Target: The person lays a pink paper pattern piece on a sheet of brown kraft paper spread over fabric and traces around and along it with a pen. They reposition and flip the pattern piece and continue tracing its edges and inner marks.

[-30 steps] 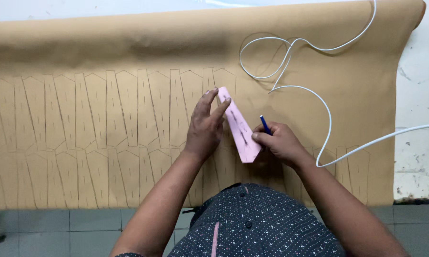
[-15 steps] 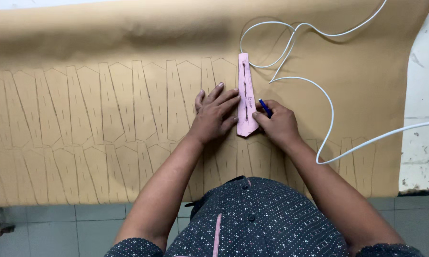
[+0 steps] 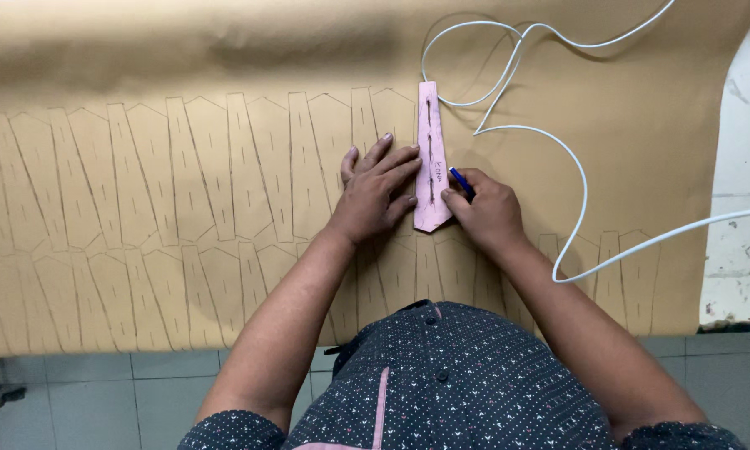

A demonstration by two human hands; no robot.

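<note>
**Pink template pinned flat on the tan sheet, pen at its edge**

So the left hand [image 3: 376,193] was spread out flat, fingers wide and fanned, with the fingertips [image 3: 411,155] pressing down on the left edge of a long pink template [image 3: 431,133]. That template was a narrow strip with a pointed lower end, lying straight up and down on the big tan sheet [image 3: 142,125], with its point right between the two hands. A dark line ran down its middle.

The right hand [image 3: 487,212] was curled in tight, fingers narrow and pinched around a blue pen [image 3: 461,182]. The pen tip sat right at the template's right edge, just above the thumb. I couldn't tell if the tip was actually touching the sheet.

Left of the left hand's fingers and below both wrists, the sheet was covered in rows of traced outlines [image 3: 183,167] of the same pointed shape. Beyond the right hand's knuckles a white cable [image 3: 576,167] looped across the sheet, passing close to the top of the template. The person wore a dark dotted shirt [image 3: 475,375].
</note>
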